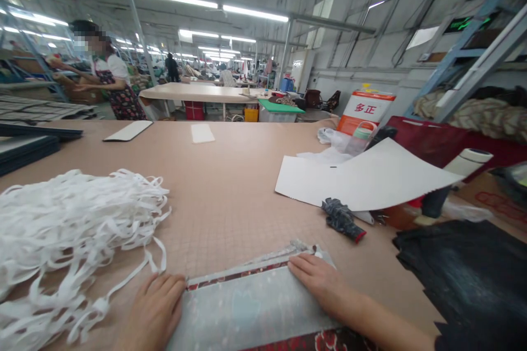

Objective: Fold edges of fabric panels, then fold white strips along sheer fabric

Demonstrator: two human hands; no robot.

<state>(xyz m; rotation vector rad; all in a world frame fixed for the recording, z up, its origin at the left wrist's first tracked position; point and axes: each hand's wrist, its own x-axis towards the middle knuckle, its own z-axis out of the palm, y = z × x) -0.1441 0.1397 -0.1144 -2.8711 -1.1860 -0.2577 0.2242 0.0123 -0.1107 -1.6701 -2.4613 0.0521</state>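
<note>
A grey fabric piece (241, 304) with a faint pale-blue motif lies in front of me. Dark red patterned strips run along its far and near sides, and its near end is cut off by the view. My left hand (158, 304) rests flat at its left edge, fingers together and pointing away from me. Across the far right corner, my right hand (317, 279) lies palm down with its fingers stretched out over the cloth. Crumpled, thin greyish material shows just beyond that corner. A heap of white tape (86, 219) sits beside my left hand, one loose loop trailing close to its fingers.
On the brown-covered table (230, 186), a dark glove (341, 219) lies near a large white sheet (329, 181). Black material (469, 274) is stacked at right. A white and orange box (366, 112) stands behind. Another person (111, 77) works at far left.
</note>
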